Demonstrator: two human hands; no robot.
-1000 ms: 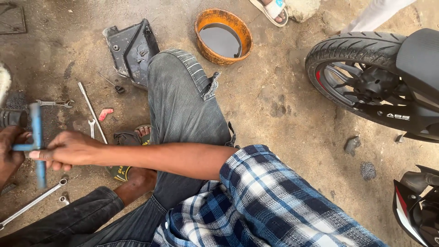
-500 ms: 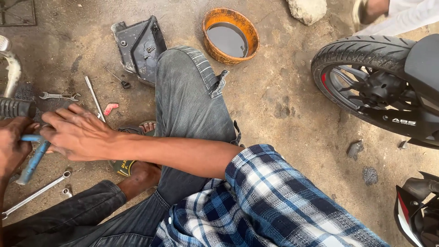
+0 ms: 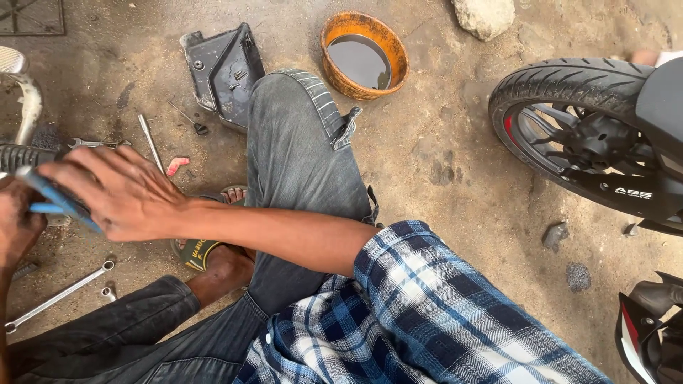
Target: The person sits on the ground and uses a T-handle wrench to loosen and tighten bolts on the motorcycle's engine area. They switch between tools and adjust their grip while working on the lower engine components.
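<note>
head view, looking down at a seated person on a dusty concrete floor. no packages or signs near the hands; the one label in sight is white lettering on the dark swingarm of the motorcycle wheel (image 3: 569,121), well apart, beyond the forearm on the right hand's far side.

right hand (image 3: 117,192) reaches across the body, palm down, fingers spread and laid over the blue-handled tool (image 3: 53,203); holding it, grip loose rather than fisted. left hand (image 3: 16,227) at the frame's left edge, closed round the tool's other blue arm. tool sits between the two hands, just under the right fingertips. long axis runs diagonally, from up beyond the right hand's fingertips down toward its thumb; a second blue bar crosses it toward the left hand. working end hidden, cannot tell which way it points.

ribbed black footpeg (image 3: 25,156) just beyond the right hand's fingertips, touching or nearly touching the tool. loose spanner (image 3: 96,144) and thin metal rod (image 3: 151,142) just past the knuckles. long ring spanner (image 3: 57,295) below the left hand. black plastic cover (image 3: 220,71) further out past the knuckles, against the raised knee. orange bowl of dark oil (image 3: 364,57) well apart. own knee in grey jeans stands between hand and bowl.
</note>
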